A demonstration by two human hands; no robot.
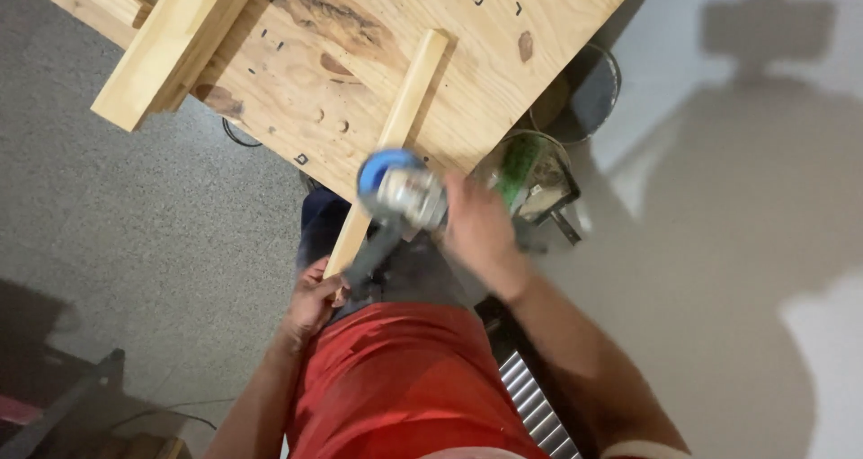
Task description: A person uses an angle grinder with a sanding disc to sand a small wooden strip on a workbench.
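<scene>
Two hands are at work over a plywood bench (467, 81), seen from above the person's red shirt (404, 387). Nearest the body, at about 7 o'clock from the picture's centre, the left hand (313, 299) is clenched around the near end of a narrow wooden strip (395, 140), which runs away toward 1 o'clock and rests its far half on the bench top. Just beyond, at centre, the right hand (476, 230) grasps the body of a power tool (404, 194) with a blue guard and a bright metal head; a dark handle or cord trails down toward 7 o'clock. Motion blur hides the exact finger placement. The tool sits over the strip, just at the bench's near edge; contact cannot be confirmed. Handling judgement: the tool is likely dense and rigid, best gripped on the main body with the head kept clear. The strip appears light and stiff, but its unsupported near end could flex or twist, so a hold close to the working point seems advisable. Farther off, at 2 o'clock, two round buckets (548, 176) stand on the floor beside the bench. A thick timber beam (171, 50) lies across the bench at 11 o'clock.
</scene>
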